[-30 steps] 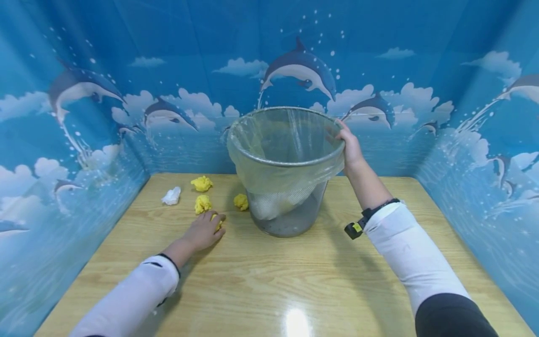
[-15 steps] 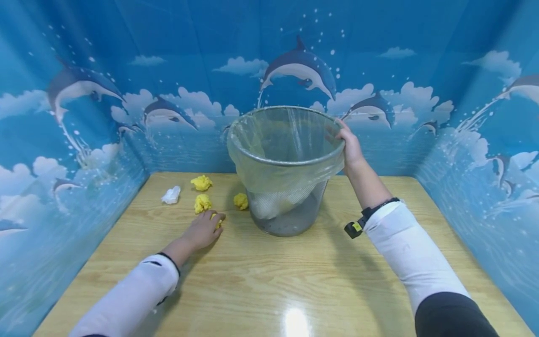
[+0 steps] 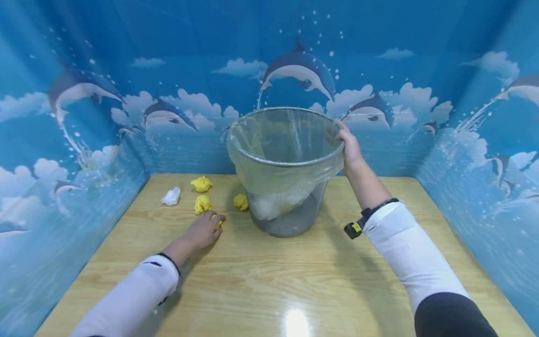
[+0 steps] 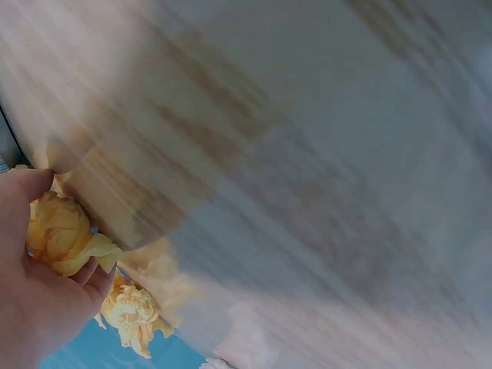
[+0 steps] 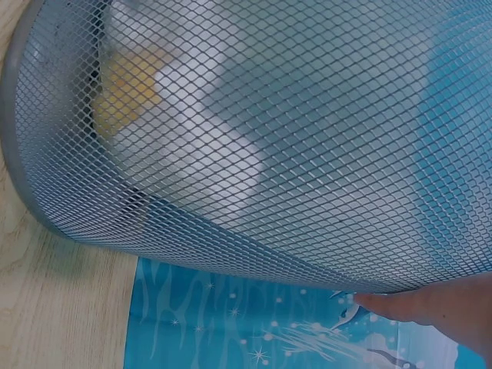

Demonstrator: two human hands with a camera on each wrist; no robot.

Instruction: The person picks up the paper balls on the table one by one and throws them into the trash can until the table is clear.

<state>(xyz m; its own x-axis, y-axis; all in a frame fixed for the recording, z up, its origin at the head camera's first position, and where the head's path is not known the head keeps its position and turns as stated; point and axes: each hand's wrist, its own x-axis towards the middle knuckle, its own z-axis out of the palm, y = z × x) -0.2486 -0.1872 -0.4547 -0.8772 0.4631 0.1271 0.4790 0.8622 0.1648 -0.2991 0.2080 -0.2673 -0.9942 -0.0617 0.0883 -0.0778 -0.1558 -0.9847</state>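
Note:
My left hand (image 3: 204,230) rests low over the table with its fingers curled round a crumpled yellow paper ball (image 4: 60,234), mostly covered by the hand in the head view. Just beyond it lies a second yellow paper ball (image 3: 203,204). A grey wire-mesh wastebasket (image 3: 290,217), lined with a translucent plastic bag (image 3: 269,180), stands upright at the middle of the table. My right hand (image 3: 350,147) grips its rim at the right side. Through the mesh, the right wrist view shows blurred yellow and white shapes inside the bag.
Another yellow paper ball (image 3: 241,201) lies close to the wastebasket's left side, and one more yellow paper ball (image 3: 202,183) sits farther back. A white crumpled paper (image 3: 171,196) is at the far left. The wooden table (image 3: 252,290) is enclosed by dolphin-printed curtains (image 3: 189,56).

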